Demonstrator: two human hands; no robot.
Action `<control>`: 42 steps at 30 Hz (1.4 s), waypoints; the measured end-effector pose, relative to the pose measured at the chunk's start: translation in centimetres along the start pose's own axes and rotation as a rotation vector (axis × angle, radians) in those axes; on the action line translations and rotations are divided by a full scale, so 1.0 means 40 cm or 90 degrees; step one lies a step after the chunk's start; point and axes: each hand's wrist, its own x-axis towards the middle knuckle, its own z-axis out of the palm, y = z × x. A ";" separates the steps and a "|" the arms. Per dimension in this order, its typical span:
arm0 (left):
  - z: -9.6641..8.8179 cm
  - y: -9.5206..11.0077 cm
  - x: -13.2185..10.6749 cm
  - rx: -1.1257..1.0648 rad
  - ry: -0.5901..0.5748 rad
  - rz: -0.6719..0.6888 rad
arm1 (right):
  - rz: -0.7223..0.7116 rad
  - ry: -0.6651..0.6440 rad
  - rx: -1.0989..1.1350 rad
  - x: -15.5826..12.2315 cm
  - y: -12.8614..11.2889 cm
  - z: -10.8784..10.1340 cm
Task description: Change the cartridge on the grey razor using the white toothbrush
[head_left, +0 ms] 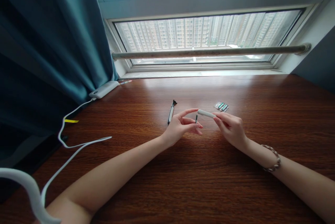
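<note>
My right hand pinches one end of a white razor handle, held above the table and tilted slightly. At the handle's far end is a small dark green razor head, seen edge-on. My left hand grips this head between index finger and thumb, its other fingers curled behind. Whether head and handle are joined or only touching, I cannot tell. A second razor, black and white, lies on the table just beyond my left hand. Past my right hand sits a clear pack of razor cartridges with green strips.
The brown wooden table reaches the window sill. A white power strip lies at the back left by the blue curtain. Its white cable loops over the left side. A thick white curved stand rises at the lower left.
</note>
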 end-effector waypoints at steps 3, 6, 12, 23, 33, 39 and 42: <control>-0.005 -0.006 0.001 0.010 0.001 0.008 | -0.017 -0.026 0.003 -0.001 -0.001 -0.001; -0.010 -0.014 0.005 -0.006 0.008 0.024 | -0.019 -0.031 -0.011 -0.002 -0.002 -0.001; -0.010 -0.017 0.009 -0.006 0.058 0.028 | -0.008 -0.020 0.024 -0.002 0.000 0.001; -0.008 0.002 0.010 0.126 0.083 0.035 | -0.035 -0.070 0.000 -0.003 -0.006 -0.004; -0.009 -0.012 0.008 -0.057 0.017 0.076 | 0.033 0.013 0.056 -0.007 -0.002 0.003; -0.003 -0.003 0.007 -0.107 0.001 0.070 | -0.001 -0.021 0.057 -0.007 -0.005 0.001; 0.002 0.000 0.005 -0.178 -0.032 0.073 | 0.003 -0.016 0.055 -0.006 -0.004 0.002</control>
